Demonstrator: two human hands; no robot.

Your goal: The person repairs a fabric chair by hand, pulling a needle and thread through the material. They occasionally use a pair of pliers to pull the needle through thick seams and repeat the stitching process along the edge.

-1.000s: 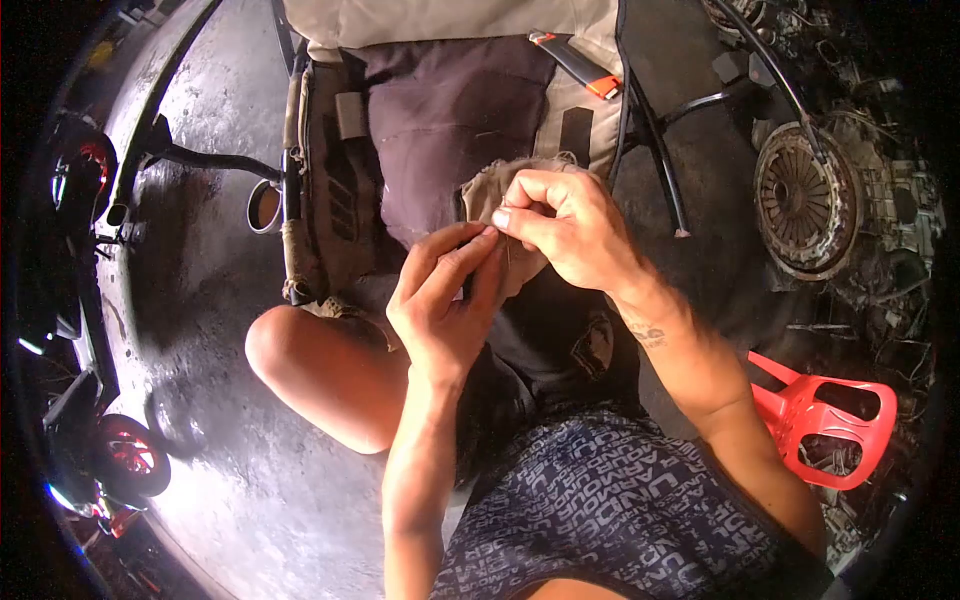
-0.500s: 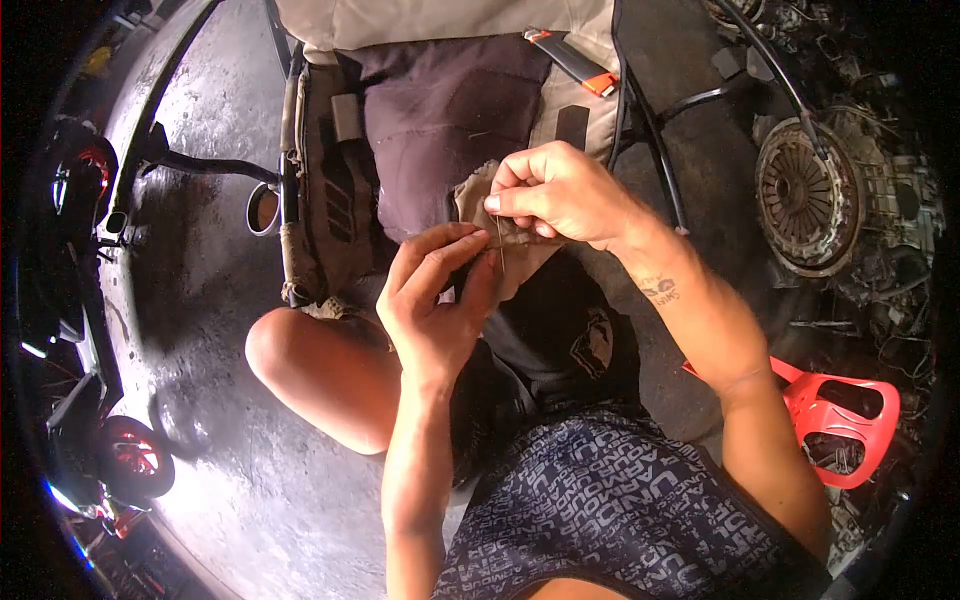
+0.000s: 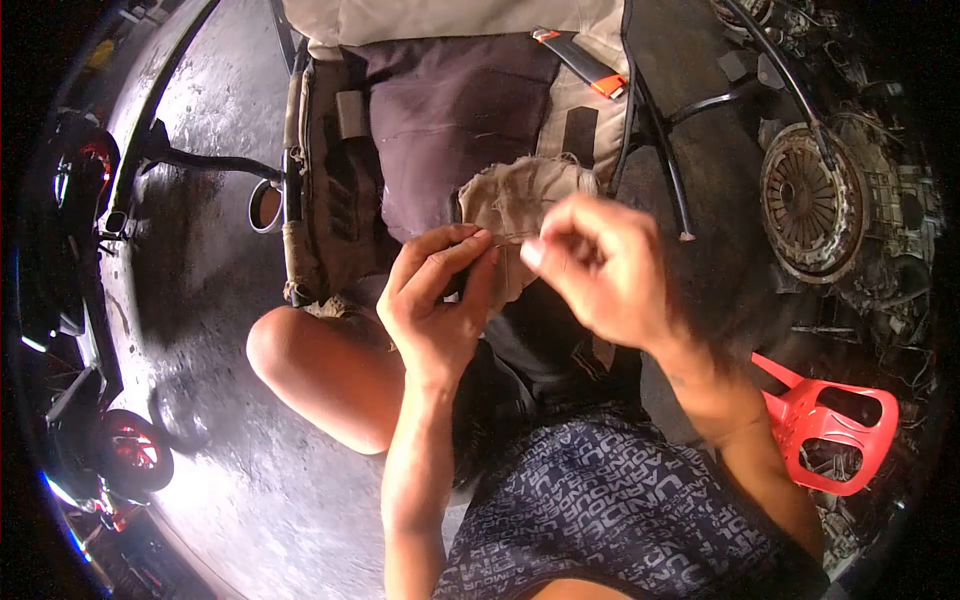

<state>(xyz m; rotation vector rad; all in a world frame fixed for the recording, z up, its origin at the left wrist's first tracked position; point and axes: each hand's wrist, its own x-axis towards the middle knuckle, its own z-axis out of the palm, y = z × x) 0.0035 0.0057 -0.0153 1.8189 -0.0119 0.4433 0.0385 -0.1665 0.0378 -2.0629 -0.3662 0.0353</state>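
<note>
My left hand (image 3: 440, 290) pinches the edge of a frayed beige cloth (image 3: 515, 195) at the near end of a fabric seat. My right hand (image 3: 605, 265) is just right of it, blurred, with thumb and fingertips pressed together near the cloth; what they hold is too small to make out. Dark purple-brown fabric (image 3: 455, 110) covers the middle of the beige seat (image 3: 400, 22). An orange and grey utility knife (image 3: 582, 64) lies on the seat's right side.
Black metal tubes (image 3: 665, 160) frame the seat. A red plastic chair (image 3: 835, 425) stands at the right, below a round clutch part (image 3: 815, 200) among greasy machine parts. A red-rimmed wheel (image 3: 135, 452) is at the far left.
My right hand has moved right and toward my body, uncovering more of the beige cloth. The thin needle or thread seen between the hands before is no longer distinct. My left hand stays nearly still.
</note>
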